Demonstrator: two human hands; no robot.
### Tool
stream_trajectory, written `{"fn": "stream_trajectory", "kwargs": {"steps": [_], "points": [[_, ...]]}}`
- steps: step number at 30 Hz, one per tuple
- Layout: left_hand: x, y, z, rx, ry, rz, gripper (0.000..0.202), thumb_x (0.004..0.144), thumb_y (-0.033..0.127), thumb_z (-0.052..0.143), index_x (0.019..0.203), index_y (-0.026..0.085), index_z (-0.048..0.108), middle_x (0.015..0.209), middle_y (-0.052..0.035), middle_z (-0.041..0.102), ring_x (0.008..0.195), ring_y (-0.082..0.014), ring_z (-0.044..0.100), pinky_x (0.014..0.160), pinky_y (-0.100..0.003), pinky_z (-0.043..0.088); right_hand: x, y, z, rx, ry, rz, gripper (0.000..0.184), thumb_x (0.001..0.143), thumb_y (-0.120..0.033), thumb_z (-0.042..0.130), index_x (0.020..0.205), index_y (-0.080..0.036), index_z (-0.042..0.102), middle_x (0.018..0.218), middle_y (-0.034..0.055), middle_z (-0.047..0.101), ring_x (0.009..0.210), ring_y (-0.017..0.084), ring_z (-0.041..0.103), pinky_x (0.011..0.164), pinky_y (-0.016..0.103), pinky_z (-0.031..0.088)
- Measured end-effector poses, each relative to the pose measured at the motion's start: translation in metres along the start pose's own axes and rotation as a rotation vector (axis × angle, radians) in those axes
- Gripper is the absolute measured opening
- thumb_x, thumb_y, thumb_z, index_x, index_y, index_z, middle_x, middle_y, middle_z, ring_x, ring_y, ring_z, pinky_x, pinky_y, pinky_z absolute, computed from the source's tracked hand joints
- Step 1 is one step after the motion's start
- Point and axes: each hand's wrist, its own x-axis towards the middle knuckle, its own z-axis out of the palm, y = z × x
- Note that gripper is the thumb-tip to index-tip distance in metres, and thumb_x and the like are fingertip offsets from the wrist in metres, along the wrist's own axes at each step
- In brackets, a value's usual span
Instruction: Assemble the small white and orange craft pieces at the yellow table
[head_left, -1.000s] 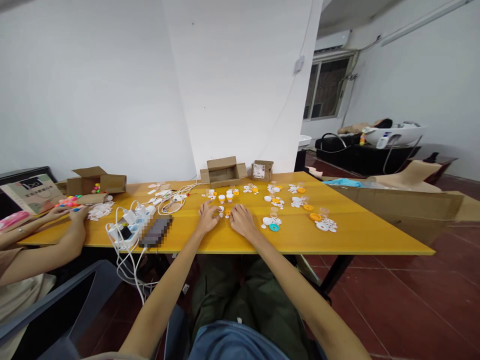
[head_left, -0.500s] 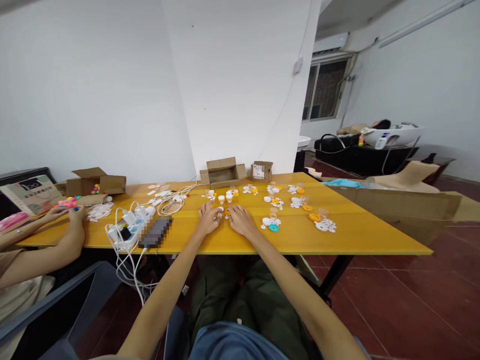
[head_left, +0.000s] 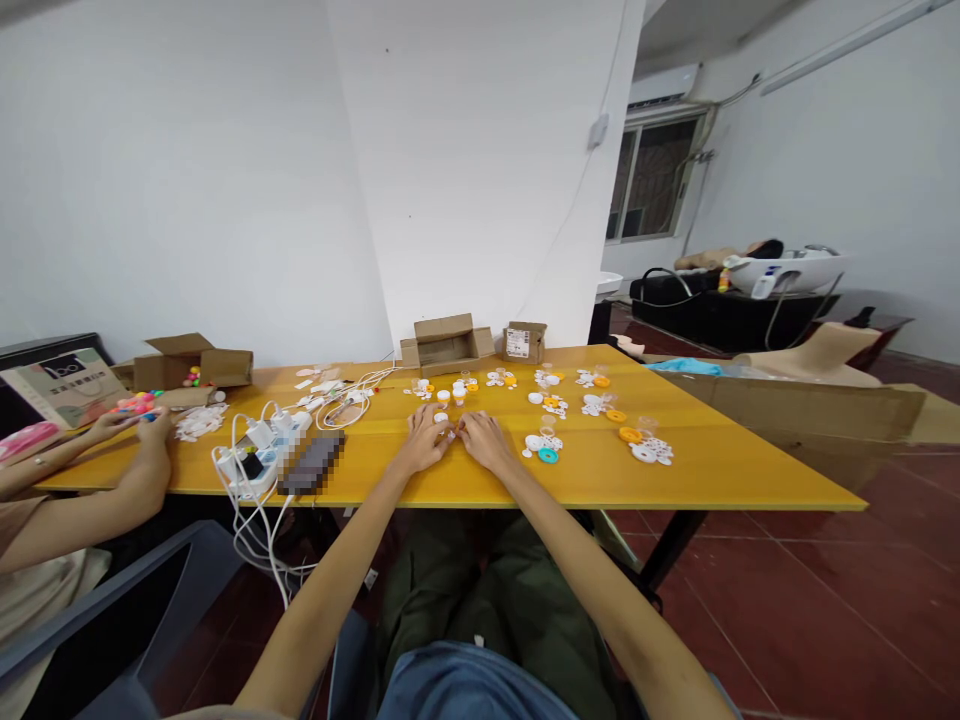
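Note:
Close together over the middle of the table (head_left: 600, 470), my left hand (head_left: 426, 442) and my right hand (head_left: 482, 440) have their fingertips almost meeting. Both sets of fingers are bent and pinched around something small that I cannot make out. A white round piece (head_left: 441, 417) shows beside the left fingers. Just beyond the hands stand two small white-and-orange pieces (head_left: 443, 397). Several clusters of small plastic parts lie to the right, among them a teal ring (head_left: 548, 456), an orange ring (head_left: 630, 434) and a white disc (head_left: 643, 453).
An open cardboard box (head_left: 448, 352) and a smaller box (head_left: 524, 342) stand at the back. Left of my hands are a power strip (head_left: 262, 455), white cables (head_left: 352, 408) and a blurred dark device (head_left: 315, 463). Further left, a co-worker's hands (head_left: 150, 425) hold colourful pieces.
My left hand has shifted slightly right, and its fingers have drawn in towards my right hand's fingertips. The orange piece by my right fingers is no longer visible.

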Motion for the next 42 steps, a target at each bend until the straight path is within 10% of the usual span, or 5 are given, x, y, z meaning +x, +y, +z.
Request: {"fn": "stream_trajectory", "kwargs": {"steps": [12, 42], "points": [[0.004, -0.010, 0.004, -0.085, 0.125, -0.188, 0.033, 0.083, 0.019, 0.062, 0.115, 0.028, 0.065, 0.136, -0.0081, 0.056, 0.130, -0.0308, 0.043, 0.109, -0.049, 0.035, -0.003, -0.001, -0.001, 0.090, 0.171, -0.183, 0.018, 0.099, -0.022, 0.050, 0.109, -0.024, 0.064, 0.116, 0.0101, 0.068, 0.112, 0.028, 0.057, 0.095, 0.040, 0.045], [0.006, -0.003, -0.005, -0.123, 0.174, -0.303, 0.024, 0.087, 0.018, 0.057, 0.104, 0.029, 0.070, 0.123, -0.0064, 0.064, 0.123, -0.0300, 0.047, 0.106, -0.049, 0.038, -0.006, -0.001, -0.001, 0.188, 0.017, -0.146, 0.019, 0.094, -0.023, 0.063, 0.112, -0.023, 0.070, 0.112, 0.0079, 0.071, 0.108, 0.023, 0.061, 0.091, 0.034, 0.046]]}}
